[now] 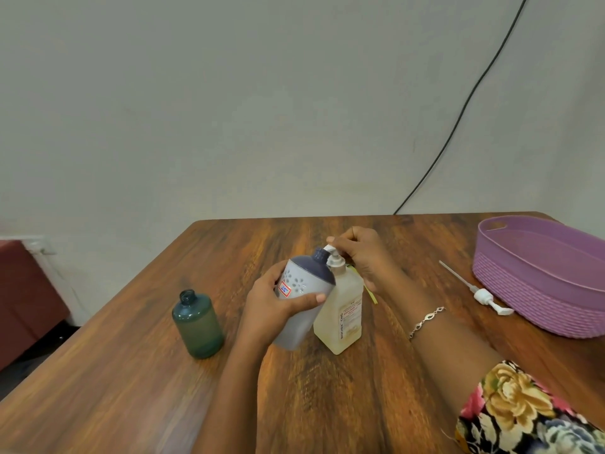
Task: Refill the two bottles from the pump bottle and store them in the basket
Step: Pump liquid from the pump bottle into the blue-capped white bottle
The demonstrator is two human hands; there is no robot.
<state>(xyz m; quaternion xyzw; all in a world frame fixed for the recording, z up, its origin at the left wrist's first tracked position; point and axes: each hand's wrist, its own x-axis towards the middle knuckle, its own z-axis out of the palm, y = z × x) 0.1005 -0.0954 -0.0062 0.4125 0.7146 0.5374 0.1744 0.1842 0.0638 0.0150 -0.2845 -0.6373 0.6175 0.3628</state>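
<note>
My left hand [275, 304] grips a grey bottle with a dark blue top [302, 283], tilted so its open neck sits right under the pump spout. My right hand [363, 253] rests on the white pump head of the pale yellow pump bottle [343, 309], which stands upright mid-table; its fingers are curled over the pump head. A dark green bottle [197, 324] with no cap stands to the left, apart from both hands. The purple basket [537, 290] sits at the right edge of the table.
A loose white pump with its long tube [481, 294] lies on the wooden table [327, 388] just left of the basket. A black cable runs down the wall behind. A dark red seat stands low at the far left.
</note>
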